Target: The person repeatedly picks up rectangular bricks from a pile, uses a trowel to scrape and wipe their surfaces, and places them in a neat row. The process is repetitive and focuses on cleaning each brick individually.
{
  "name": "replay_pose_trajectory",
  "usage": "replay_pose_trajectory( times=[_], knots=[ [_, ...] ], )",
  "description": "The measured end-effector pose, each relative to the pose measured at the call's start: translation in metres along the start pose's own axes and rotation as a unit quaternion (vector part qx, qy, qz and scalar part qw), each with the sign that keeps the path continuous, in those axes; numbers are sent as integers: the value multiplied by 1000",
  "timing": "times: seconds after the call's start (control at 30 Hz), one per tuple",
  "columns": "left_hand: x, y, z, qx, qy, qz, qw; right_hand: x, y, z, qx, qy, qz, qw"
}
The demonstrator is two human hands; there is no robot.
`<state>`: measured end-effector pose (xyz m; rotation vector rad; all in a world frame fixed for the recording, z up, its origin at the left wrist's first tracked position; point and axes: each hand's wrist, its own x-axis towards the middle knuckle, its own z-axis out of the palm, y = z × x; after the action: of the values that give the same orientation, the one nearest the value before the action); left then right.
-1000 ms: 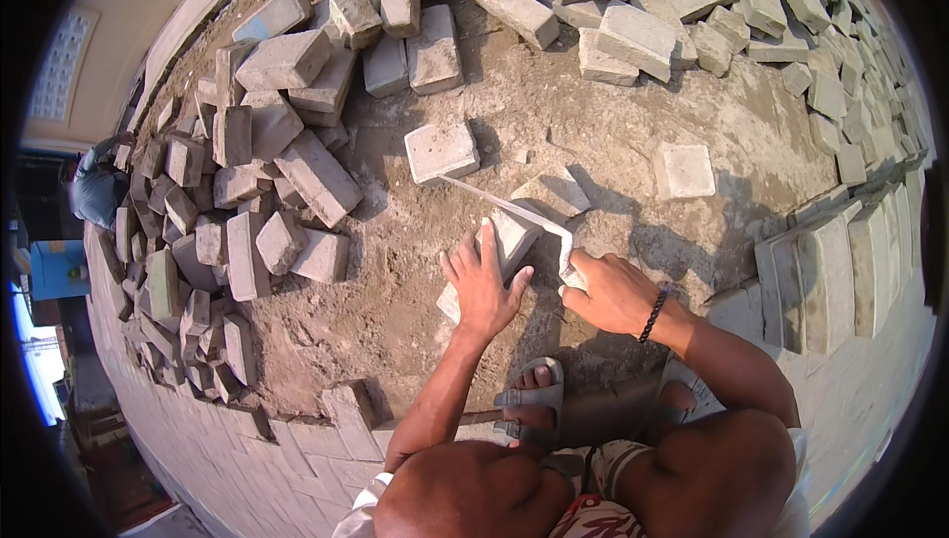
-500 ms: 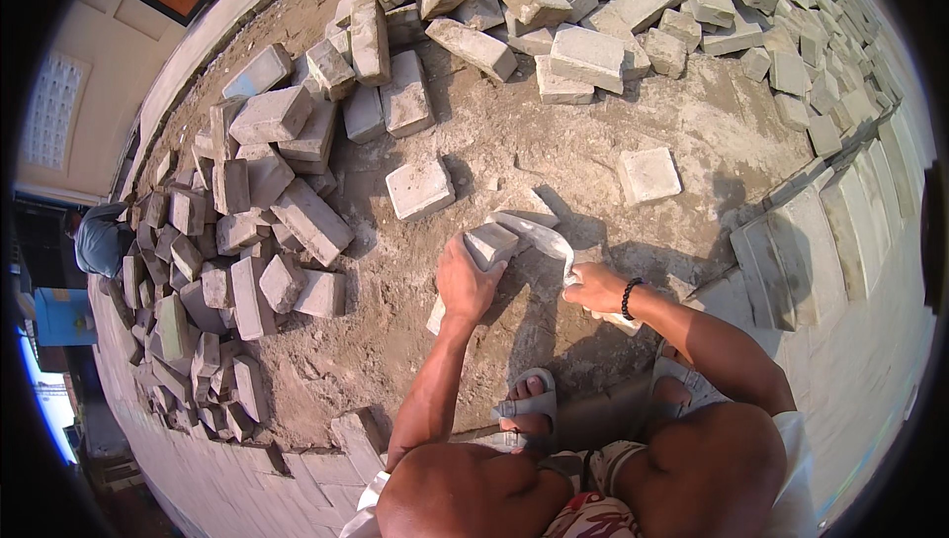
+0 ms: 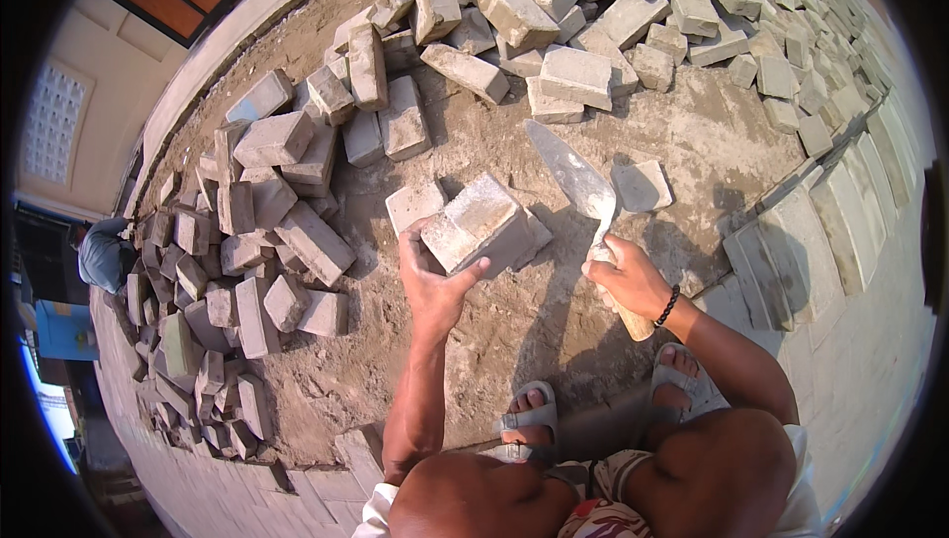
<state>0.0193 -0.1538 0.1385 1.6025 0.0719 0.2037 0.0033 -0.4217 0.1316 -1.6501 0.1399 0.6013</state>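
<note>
My left hand (image 3: 432,284) is wrapped round a grey concrete paving block (image 3: 476,220), thumb on its near side and fingers at its left. The block is raised and tilted above the dirt. In my right hand (image 3: 633,281) is the wooden handle of a pointed trowel (image 3: 573,172), its mortar-smeared blade angled up and away to the left. Behind the held block, partly covered by it, lies another pale block (image 3: 413,204) on the ground. A squarish block (image 3: 643,186) lies just right of the blade.
A heap of loose blocks (image 3: 314,244) rises at the left and more blocks (image 3: 593,73) are piled along the far side. Laid paving (image 3: 820,360) borders the sandy dirt at the right. Another person (image 3: 104,254) bends at the far left. My sandalled feet (image 3: 529,417) stand nearby.
My left hand has lifted the block up and left, turning it. The trowel, which was against the block, has swung away to the right with its blade now pointing outward.
</note>
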Motion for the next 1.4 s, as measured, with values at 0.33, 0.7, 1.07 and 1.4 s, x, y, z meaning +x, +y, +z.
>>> replay_pose_trajectory(
  times=[0.33, 0.7, 1.07, 1.4],
  knots=[
    [-8, -61, 10, 14, -15, 19, 1000, -32, -41, 13, -161, -3, -161, 974],
    [-41, -63, -29, 97, 48, 2, 994, -4, -33, 9, -296, -36, -24, 954],
    [-55, -60, -45, 146, 34, 14, 989, 5, -11, 23, -295, -52, -59, 952],
    [-64, -46, -49, 217, 42, -29, 975, 16, -4, 14, -443, -48, -66, 893]
  ],
)
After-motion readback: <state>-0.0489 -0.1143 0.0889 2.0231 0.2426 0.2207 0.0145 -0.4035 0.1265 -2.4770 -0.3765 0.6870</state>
